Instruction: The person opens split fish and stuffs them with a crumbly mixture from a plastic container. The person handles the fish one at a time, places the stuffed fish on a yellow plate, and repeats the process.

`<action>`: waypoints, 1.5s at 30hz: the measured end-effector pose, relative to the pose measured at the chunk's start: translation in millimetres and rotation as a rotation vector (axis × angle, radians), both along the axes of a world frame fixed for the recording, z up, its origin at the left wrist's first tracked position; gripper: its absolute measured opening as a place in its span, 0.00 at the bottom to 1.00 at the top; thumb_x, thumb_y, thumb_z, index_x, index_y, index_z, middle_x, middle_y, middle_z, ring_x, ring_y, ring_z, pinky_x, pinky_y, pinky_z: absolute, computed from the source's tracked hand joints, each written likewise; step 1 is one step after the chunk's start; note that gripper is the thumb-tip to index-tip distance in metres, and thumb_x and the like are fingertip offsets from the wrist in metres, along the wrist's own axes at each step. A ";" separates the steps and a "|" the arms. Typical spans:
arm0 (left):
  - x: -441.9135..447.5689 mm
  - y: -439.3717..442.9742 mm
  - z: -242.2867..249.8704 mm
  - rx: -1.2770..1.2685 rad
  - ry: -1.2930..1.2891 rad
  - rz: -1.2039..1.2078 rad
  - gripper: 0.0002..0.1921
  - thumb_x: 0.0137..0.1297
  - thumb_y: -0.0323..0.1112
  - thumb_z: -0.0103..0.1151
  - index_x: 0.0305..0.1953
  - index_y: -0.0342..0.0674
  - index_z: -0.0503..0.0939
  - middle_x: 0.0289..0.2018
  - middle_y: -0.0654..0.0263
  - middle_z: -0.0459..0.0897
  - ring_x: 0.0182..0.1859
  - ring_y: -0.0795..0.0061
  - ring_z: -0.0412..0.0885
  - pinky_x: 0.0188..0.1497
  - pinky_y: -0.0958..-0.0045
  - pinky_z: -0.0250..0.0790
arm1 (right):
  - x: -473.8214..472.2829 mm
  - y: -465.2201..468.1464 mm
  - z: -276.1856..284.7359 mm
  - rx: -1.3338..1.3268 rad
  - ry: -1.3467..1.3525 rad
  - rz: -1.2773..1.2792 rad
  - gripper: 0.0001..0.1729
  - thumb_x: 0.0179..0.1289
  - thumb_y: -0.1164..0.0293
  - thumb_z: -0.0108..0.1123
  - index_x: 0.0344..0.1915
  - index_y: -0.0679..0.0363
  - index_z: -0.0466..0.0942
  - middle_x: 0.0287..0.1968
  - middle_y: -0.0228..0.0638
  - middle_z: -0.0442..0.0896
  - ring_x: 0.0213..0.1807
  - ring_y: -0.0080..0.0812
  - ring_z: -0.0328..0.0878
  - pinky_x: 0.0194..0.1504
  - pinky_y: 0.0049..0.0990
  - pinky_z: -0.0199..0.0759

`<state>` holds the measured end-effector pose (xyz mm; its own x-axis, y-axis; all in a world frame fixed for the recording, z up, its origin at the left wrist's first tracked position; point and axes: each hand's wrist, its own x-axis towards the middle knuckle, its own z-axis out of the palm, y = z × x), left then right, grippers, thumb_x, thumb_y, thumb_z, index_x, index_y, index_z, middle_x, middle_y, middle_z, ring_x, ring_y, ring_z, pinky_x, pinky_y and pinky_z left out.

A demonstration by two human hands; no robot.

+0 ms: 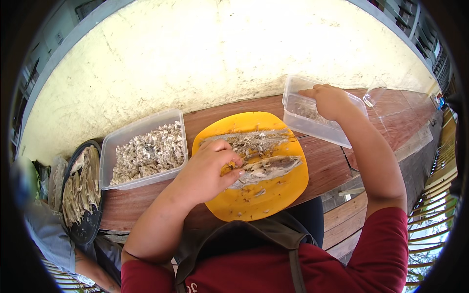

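Note:
My left hand (207, 169) is over the left side of a yellow plate (256, 210). Its thumb and index finger pinch the near end of a split cooked or dried fish (274, 168). Behind that fish, a bony fish skeleton (269, 135) lies among loose flakes. My right hand (329, 100) reaches over a clear plastic container (315, 133) with a thin layer of flaked bits in it. The right index finger points left; the underside of that hand is hidden, so whether it holds anything does not show.
Left of the plate, another clear plastic container (144, 180) is heaped with shredded flakes (150, 152). Beyond it, a black tray (82, 230) carries several fish pieces (82, 183). A person's blue-grey sleeve (51, 234) is at far left. A drinking glass (374, 93) stands right, by the pale wall (220, 55).

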<state>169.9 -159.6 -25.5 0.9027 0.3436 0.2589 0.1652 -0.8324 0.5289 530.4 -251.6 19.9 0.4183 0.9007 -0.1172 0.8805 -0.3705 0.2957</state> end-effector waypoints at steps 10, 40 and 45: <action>1.4 -1.9 0.6 0.001 0.014 0.006 0.10 0.65 0.37 0.71 0.45 0.43 0.86 0.46 0.60 0.78 0.53 0.55 0.80 0.57 0.61 0.74 | 8.0 9.6 -7.8 0.157 0.089 0.023 0.24 0.69 0.77 0.56 0.61 0.44 0.84 0.57 0.34 0.81 0.62 0.38 0.80 0.63 0.38 0.77; -2.4 -3.5 -0.6 0.045 0.046 0.035 0.17 0.58 0.40 0.77 0.47 0.46 0.85 0.48 0.62 0.79 0.57 0.57 0.78 0.59 0.60 0.73 | -100.7 -45.9 7.4 0.559 0.591 0.456 0.12 0.61 0.73 0.73 0.45 0.59 0.86 0.43 0.37 0.83 0.47 0.40 0.83 0.51 0.34 0.78; -0.8 -8.9 -0.4 0.058 0.039 0.006 0.17 0.57 0.39 0.78 0.45 0.47 0.85 0.46 0.64 0.79 0.56 0.58 0.77 0.60 0.59 0.72 | -147.2 -64.2 -19.2 0.401 0.517 0.549 0.22 0.59 0.62 0.73 0.52 0.59 0.84 0.51 0.37 0.80 0.58 0.43 0.79 0.60 0.40 0.76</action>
